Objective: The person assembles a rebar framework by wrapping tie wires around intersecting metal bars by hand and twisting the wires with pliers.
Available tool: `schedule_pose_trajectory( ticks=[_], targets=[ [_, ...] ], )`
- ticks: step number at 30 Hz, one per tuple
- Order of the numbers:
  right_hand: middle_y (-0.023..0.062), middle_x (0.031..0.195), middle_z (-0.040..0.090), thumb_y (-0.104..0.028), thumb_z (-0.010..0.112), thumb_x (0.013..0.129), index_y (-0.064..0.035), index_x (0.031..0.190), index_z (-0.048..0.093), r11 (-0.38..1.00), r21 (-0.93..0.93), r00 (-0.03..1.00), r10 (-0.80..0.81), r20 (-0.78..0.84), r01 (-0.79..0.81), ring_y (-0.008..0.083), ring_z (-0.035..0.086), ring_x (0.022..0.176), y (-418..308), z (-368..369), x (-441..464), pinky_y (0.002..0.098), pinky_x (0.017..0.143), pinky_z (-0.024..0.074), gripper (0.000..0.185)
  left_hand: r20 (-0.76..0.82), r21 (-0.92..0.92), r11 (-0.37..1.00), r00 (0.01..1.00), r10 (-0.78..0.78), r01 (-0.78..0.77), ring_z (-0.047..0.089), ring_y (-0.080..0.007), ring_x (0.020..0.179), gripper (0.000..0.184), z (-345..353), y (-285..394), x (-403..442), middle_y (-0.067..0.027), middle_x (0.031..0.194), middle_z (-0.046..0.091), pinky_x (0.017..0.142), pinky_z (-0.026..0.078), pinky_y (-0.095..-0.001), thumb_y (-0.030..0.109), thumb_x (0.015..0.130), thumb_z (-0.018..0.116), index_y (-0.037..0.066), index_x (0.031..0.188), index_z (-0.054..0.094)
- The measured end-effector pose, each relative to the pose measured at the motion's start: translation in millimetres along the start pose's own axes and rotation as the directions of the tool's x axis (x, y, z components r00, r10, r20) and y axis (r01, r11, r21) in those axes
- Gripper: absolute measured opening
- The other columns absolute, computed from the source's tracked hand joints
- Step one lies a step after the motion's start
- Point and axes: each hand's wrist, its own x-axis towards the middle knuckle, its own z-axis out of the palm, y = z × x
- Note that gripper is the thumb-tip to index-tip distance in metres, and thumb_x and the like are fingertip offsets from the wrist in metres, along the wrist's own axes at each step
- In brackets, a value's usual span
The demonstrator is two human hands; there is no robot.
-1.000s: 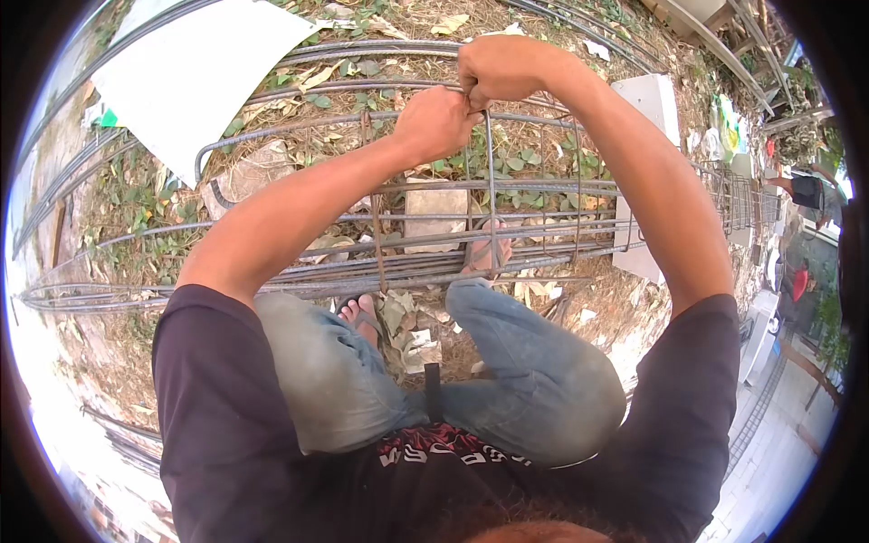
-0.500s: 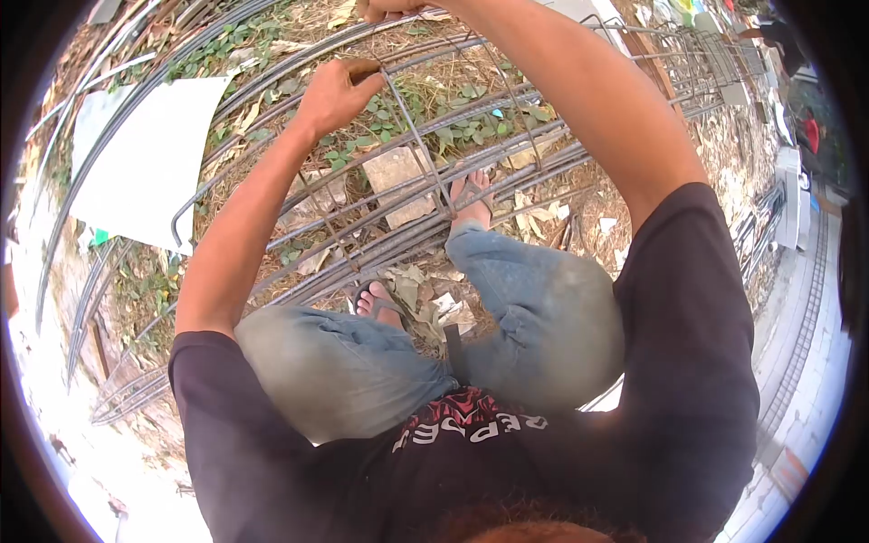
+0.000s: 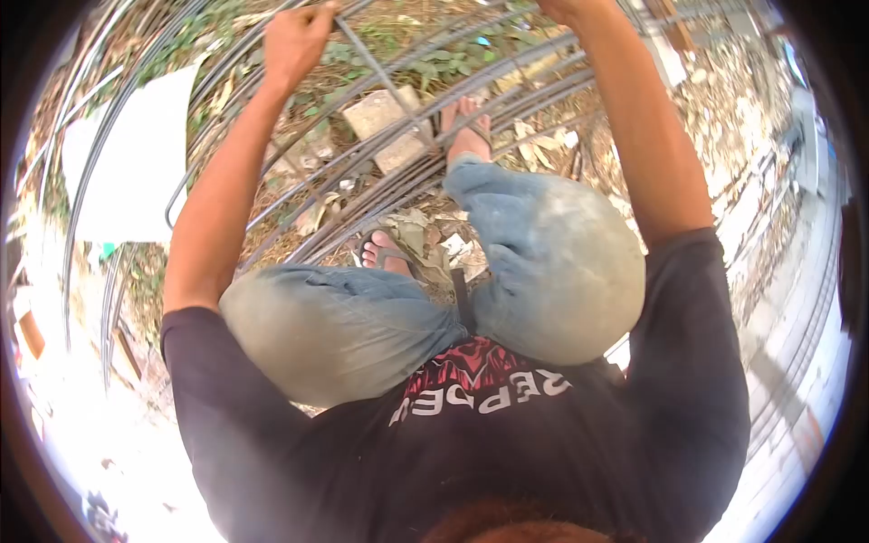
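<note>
My left hand [image 3: 297, 45] is at the upper left, above the far bars of a reinforcing steel cage. Its fingers and thumb are closed at the corner of a steel stirrup [image 3: 369, 60], whose leg slants down and right toward my foot. Only part of my right hand [image 3: 568, 9] shows at the top edge, over the cage; its fingers are cut off. Several long rebars [image 3: 362, 195] run diagonally beneath my arms, with a concrete block [image 3: 389, 127] among them.
My sandalled feet stand at the cage, one foot [image 3: 468, 131] against its bars. A white sheet [image 3: 127, 163] lies at left beside more long rods. Dry leaves [image 3: 407, 231] and plants cover the ground. A paved strip [image 3: 801, 335] runs along the right.
My left hand has moved up and left with the stirrup's corner. My right hand has shifted right, and the whole view has moved a little.
</note>
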Motion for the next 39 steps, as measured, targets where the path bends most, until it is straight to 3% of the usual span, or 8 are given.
schedule_pose_trajectory(
  ticks=[2, 6, 9, 13, 19, 22, 25, 39],
  targets=[
    [0.0106, 0.107, 0.070, -0.023, 0.069, 0.099, 0.0010, 0.130, 0.064, 0.996, -0.085, 0.946, -0.059, -0.318, 0.034, 0.0184, 0.070, 0.092, -13.8, -53.1, -93.3, 0.0339, 0.077, 0.0581, 0.040, 0.025, -0.169, 0.986, 1.000, -0.007, 0.011, 0.062, -0.0116, 0.062, 0.050, -3.5, 7.4, -4.8, -0.0089, 0.066, 0.070, 0.059, 0.047, -0.0327, 0.050, 0.101, 0.060, 0.006, 0.106, 0.082],
    [0.0132, 0.099, 0.075, -0.030, 0.071, 0.098, 0.0047, 0.117, 0.071, 0.620, -0.180, 0.357, 0.173, -0.918, -0.764, 0.0177, 0.072, 0.078, -34.2, -88.9, -309.6, 0.0312, 0.066, 0.0582, 0.039, 0.189, -0.406, 0.874, 0.960, -0.205, 0.267, 0.070, -0.0118, 0.082, 0.043, -3.0, -0.7, -0.6, -0.0105, 0.090, 0.077, 0.075, 0.059, -0.0279, 0.041, 0.102, 0.067, 0.001, 0.113, 0.080],
    [0.0224, 0.104, 0.075, -0.041, 0.072, 0.091, 0.0001, 0.113, 0.074, 0.112, -0.136, 0.173, 0.468, -0.867, -0.984, 0.0371, 0.072, 0.100, 9.0, -55.7, -455.1, 0.0450, 0.090, 0.0546, 0.046, 0.267, -0.409, 0.845, 0.931, -0.251, 0.345, 0.073, -0.0152, 0.092, 0.046, -9.4, -1.5, 2.6, -0.0110, 0.101, 0.077, 0.078, 0.060, -0.0291, 0.042, 0.101, 0.068, -0.001, 0.118, 0.077],
    [0.0279, 0.111, 0.070, -0.049, 0.076, 0.087, 0.0042, 0.115, 0.064, -0.061, -0.141, 0.057, 0.706, -0.706, -0.988, 0.0421, 0.069, 0.104, 64.0, -2.8, -500.4, 0.0483, 0.092, 0.0540, 0.061, 0.333, -0.447, 0.774, 0.887, -0.321, 0.448, 0.073, -0.0174, 0.096, 0.049, -16.2, 9.0, 3.5, -0.0116, 0.104, 0.077, 0.081, 0.061, -0.0318, 0.042, 0.100, 0.069, -0.002, 0.120, 0.075],
    [0.0324, 0.123, 0.058, -0.041, 0.078, 0.085, 0.0051, 0.122, 0.051, -0.161, -0.195, 0.060, 0.603, -0.796, -0.968, 0.0475, 0.061, 0.114, 124.4, 4.6, -500.3, 0.0545, 0.097, 0.0504, 0.065, 0.474, -0.298, 0.884, 0.860, -0.189, 0.359, 0.064, -0.0295, 0.127, 0.069, -33.6, 10.7, 4.1, -0.0195, 0.139, 0.064, 0.105, 0.056, -0.0431, 0.053, 0.099, 0.066, -0.001, 0.141, 0.061],
    [0.0238, 0.117, 0.063, -0.027, 0.074, 0.089, 0.0013, 0.118, 0.055, -0.188, -0.466, 0.273, 0.603, -0.749, -0.864, 0.0399, 0.066, 0.106, 142.8, -13.7, -520.7, 0.0507, 0.091, 0.0524, 0.045, 0.565, -0.294, 0.908, 0.821, -0.087, 0.299, 0.063, -0.0305, 0.128, 0.065, -45.8, -2.9, 4.0, -0.0188, 0.142, 0.062, 0.107, 0.054, -0.0448, 0.040, 0.099, 0.069, 0.003, 0.150, 0.053],
    [0.0213, 0.084, 0.070, -0.058, 0.047, 0.104, 0.0026, 0.091, 0.073, -0.108, -0.551, 0.506, 0.284, -0.815, -0.827, 0.0387, 0.072, 0.080, 171.3, -6.5, -547.2, 0.0526, 0.073, 0.0548, 0.067, 0.544, -0.150, 0.965, 0.833, -0.101, 0.215, 0.062, -0.0320, 0.129, 0.067, -31.5, -8.9, 0.7, -0.0203, 0.145, 0.060, 0.105, 0.054, -0.0415, 0.034, 0.095, 0.074, 0.001, 0.149, 0.053],
    [0.0187, 0.090, 0.068, -0.045, 0.053, 0.101, 0.0012, 0.097, 0.068, -0.189, -0.411, 0.302, 0.427, -0.852, -0.892, 0.0345, 0.070, 0.084, 122.1, -18.7, -535.3, 0.0487, 0.076, 0.0543, 0.049, 0.362, -0.115, 0.992, 0.932, 0.003, 0.042, 0.069, -0.0358, 0.115, 0.057, -20.4, -6.0, 0.5, -0.0223, 0.127, 0.071, 0.098, 0.054, -0.0443, 0.040, 0.091, 0.076, 0.000, 0.131, 0.069]
  ],
)
